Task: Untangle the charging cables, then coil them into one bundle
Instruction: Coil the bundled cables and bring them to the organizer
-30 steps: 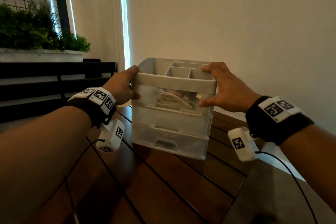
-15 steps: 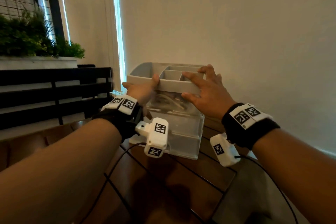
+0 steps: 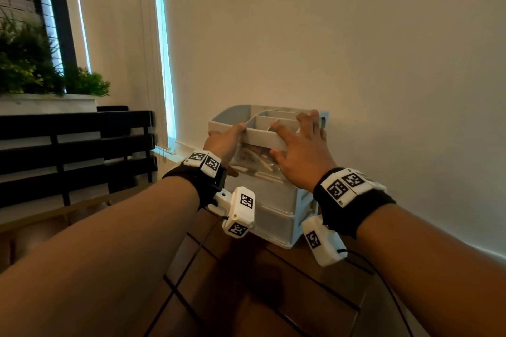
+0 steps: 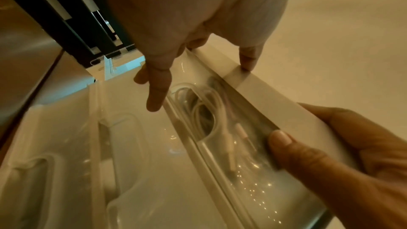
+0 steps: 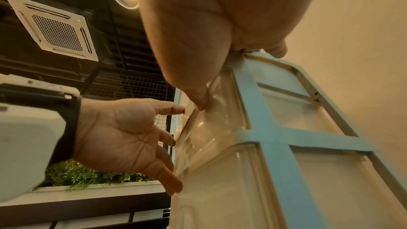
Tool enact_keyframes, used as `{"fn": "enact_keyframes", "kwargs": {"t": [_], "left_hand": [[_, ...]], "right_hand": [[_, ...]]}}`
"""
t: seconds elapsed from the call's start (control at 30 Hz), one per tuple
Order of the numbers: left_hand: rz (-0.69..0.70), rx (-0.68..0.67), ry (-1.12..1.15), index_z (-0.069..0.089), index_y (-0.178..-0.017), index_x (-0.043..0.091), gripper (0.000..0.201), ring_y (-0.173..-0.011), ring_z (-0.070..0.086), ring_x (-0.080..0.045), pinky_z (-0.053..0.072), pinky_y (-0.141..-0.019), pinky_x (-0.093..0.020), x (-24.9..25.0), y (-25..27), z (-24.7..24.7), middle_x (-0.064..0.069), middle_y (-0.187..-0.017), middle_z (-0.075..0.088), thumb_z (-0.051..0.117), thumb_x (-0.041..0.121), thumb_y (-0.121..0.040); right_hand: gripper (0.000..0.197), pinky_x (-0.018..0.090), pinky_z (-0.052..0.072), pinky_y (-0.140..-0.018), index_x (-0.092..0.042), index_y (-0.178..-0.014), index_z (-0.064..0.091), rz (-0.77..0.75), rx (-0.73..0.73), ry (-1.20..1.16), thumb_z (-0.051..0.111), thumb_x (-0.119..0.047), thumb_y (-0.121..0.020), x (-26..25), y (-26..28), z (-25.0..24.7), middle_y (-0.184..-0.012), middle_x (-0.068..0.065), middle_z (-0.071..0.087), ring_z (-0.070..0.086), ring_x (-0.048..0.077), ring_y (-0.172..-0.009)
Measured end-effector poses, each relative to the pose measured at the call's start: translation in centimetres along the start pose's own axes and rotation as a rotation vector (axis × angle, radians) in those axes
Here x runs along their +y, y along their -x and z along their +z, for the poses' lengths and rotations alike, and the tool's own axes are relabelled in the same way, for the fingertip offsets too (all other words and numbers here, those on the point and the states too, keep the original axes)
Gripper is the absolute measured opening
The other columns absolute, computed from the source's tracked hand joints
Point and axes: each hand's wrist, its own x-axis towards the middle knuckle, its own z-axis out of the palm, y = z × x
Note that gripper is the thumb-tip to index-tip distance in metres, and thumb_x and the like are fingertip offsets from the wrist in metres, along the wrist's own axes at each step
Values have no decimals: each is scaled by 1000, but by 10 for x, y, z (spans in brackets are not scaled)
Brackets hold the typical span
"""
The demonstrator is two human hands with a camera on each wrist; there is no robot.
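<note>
A pale plastic drawer unit stands on the wooden table against the wall. Its clear top drawer holds a tangle of white charging cables, seen close in the left wrist view as cables with plugs. My left hand is at the unit's front left: thumb on the top rim, fingers lying loosely against the drawer front. My right hand spans the divided top tray, fingers over it and thumb under the front band, pinching that band. The two lower drawers look empty.
The table is dark wood slats, with black wrist-camera leads running across it. The wall stands right behind the unit. A black slatted rack and a planter of green plants are off to the left.
The drawer unit has gone away from me to the wall. My left hand left the unit's side for the top drawer's front. My right hand slid further over the top tray.
</note>
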Motion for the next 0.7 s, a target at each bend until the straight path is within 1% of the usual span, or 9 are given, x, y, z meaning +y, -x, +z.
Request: {"fn": "enact_keyframes", "kwargs": {"t": [0.1,0.17,0.23,0.27,0.33,0.43,0.53,0.63,0.7], "left_hand": [[-7,-25,9,38,-139,16,99,-102,57,-40,56,-68,-60,-3,-20,12,-9,-125,51,67,64,-57],[-11,-47,10,43,-134,15,84,-96,58,-37,56,-72,-61,-2,-28,16,-9,-118,52,69,59,-68],[-7,-61,6,49,-124,14,64,-89,60,-35,55,-76,-60,0,-35,18,-8,-107,54,69,53,-77],[-16,-74,-2,51,-119,12,59,-88,62,-37,56,-75,-60,2,-36,19,-10,-106,58,69,51,-78],[-20,-91,-13,56,-117,10,56,-86,68,-40,56,-70,-59,4,-37,21,-17,-108,65,69,48,-79],[-16,-92,-41,58,-114,13,53,-86,69,-41,56,-71,-60,5,-38,23,-19,-110,66,69,50,-78],[-20,-92,-62,56,-118,13,57,-91,67,-42,56,-74,-59,4,-34,23,-19,-118,62,69,51,-79],[-21,-97,-81,46,-136,14,65,-105,59,-43,55,-83,-56,2,-30,15,-18,-136,50,69,47,-84],[-32,-156,-154,40,-143,15,72,-109,55,-44,53,-87,-56,1,-21,3,-17,-142,42,70,44,-84]], "right_hand": [[50,57,5,-117,-37,-138,34,15,-1,3,51,-43,-92,12,-13,9,-152,14,13,-11,37,-145],[49,58,5,-117,-37,-138,34,21,1,8,50,-43,-92,17,-19,14,-152,14,12,-12,37,-145],[49,59,4,-116,-36,-138,34,24,4,20,50,-43,-92,20,-22,17,-152,14,12,-12,38,-145],[49,59,4,-115,-36,-138,34,28,0,27,50,-43,-92,20,-23,18,-152,14,11,-12,38,-144],[49,59,4,-115,-35,-138,34,30,-4,27,50,-43,-92,21,-26,19,-152,15,11,-12,38,-144],[49,59,4,-116,-35,-138,33,35,-23,30,49,-42,-93,21,-27,18,-153,15,10,-14,39,-144],[49,60,2,-116,-34,-140,32,45,-54,18,48,-40,-94,20,-25,14,-154,14,7,-16,38,-144],[50,62,-1,-114,-36,-140,31,62,-69,23,48,-44,-93,19,-26,11,-155,13,6,-16,37,-145],[55,62,-2,-113,-38,-141,28,81,-116,4,49,-50,-92,14,-21,4,-156,11,6,-15,36,-145]]}}
